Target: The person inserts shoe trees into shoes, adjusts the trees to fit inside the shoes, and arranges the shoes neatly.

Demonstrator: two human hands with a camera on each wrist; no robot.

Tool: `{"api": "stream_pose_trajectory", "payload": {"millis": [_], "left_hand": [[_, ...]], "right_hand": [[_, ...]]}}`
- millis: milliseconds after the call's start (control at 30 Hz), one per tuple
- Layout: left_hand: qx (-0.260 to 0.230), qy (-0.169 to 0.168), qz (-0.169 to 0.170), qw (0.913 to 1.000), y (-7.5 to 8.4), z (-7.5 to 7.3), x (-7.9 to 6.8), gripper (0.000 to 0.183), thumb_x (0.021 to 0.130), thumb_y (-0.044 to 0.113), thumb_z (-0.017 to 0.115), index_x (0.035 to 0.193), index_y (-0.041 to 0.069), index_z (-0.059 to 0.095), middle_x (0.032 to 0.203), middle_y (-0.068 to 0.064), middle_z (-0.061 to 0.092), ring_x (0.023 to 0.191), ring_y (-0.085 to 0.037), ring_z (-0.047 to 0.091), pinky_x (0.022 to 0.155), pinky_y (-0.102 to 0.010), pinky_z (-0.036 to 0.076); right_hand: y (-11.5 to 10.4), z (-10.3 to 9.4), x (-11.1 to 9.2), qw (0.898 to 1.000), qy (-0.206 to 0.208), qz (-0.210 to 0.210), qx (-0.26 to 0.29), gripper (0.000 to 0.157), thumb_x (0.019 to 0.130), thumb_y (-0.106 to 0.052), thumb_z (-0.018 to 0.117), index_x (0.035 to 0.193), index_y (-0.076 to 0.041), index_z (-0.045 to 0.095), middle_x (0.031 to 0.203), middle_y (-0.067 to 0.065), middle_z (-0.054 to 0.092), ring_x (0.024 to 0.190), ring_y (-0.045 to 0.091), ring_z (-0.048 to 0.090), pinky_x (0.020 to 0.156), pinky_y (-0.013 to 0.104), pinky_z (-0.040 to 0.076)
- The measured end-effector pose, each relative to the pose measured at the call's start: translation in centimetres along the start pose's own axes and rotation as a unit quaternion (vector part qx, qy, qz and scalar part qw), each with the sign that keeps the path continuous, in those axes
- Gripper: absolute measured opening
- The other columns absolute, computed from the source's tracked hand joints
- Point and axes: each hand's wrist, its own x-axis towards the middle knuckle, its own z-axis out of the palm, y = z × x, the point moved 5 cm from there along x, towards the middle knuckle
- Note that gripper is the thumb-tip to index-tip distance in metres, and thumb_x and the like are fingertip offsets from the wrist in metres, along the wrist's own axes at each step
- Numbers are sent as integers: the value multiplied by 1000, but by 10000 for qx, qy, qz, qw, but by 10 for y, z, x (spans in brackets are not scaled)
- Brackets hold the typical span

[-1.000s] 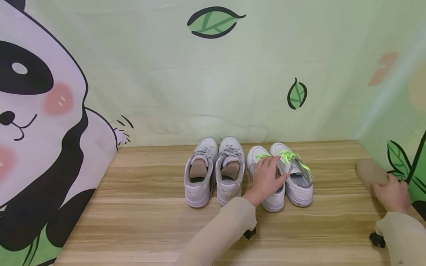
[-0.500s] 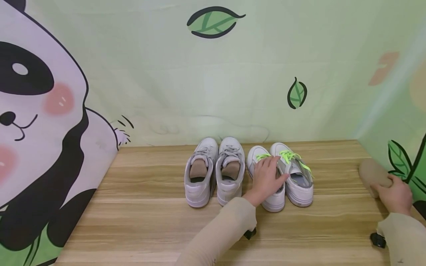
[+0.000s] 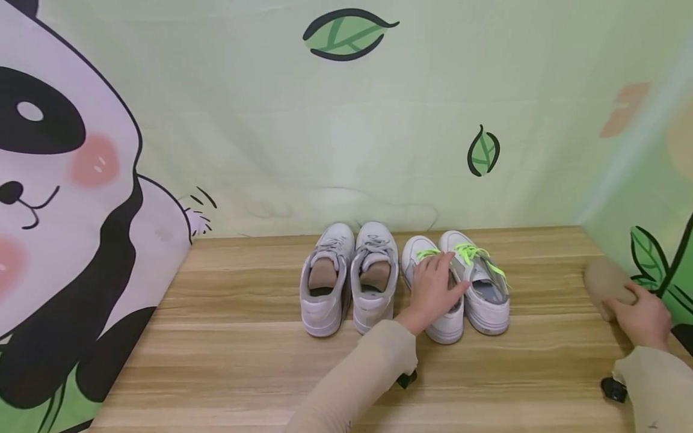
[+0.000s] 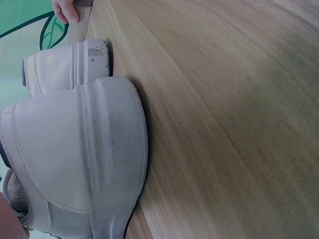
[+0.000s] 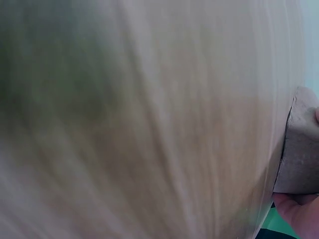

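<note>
The right hand (image 3: 644, 316) pinches the tan block (image 3: 605, 285) by its near side; the block lies just ahead and to its left, probably light and stiff, best taken by its edges. The left hand (image 3: 433, 285), loosely spread, rests on a shoe (image 3: 446, 328). Only the right wrist view shows the block's straight edge.

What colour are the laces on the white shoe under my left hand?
Neon-green laces on that white shoe; the head view shows them best.
</note>
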Motion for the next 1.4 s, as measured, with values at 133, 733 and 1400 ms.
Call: {"api": "stream_pose_trajectory", "payload": {"millis": [133, 733, 1400], "left_hand": [[5, 7, -9, 10000, 0, 0, 1, 58, 82, 49, 53, 130, 19, 37, 128, 1, 47, 118, -17, 41, 98, -33, 31], [353, 88, 188, 9992, 9, -2, 5, 56, 82, 49, 53, 129, 21, 38, 131, 0, 45, 120, -18, 39, 100, -34, 27], [952, -559, 296, 9934, 24, 5, 21, 60, 82, 53, 49, 131, 21, 36, 134, 1, 42, 128, -18, 32, 104, -36, 25]], "right_hand": [[1, 0, 1, 10000, -70, -36, -55, 61, 87, -29, 49, 132, 7, 29, 129, 36, 31, 111, 53, 30, 92, 57, 25], [-14, -1, 2, 9985, -247, -449, -197, 68, 86, -38, 51, 131, 8, 30, 124, 39, 34, 104, 55, 35, 83, 60, 31], [-41, -8, 1, 9936, -224, -1037, 386, 61, 86, -31, 52, 130, 8, 34, 126, 38, 34, 107, 55, 33, 82, 62, 27]]}}
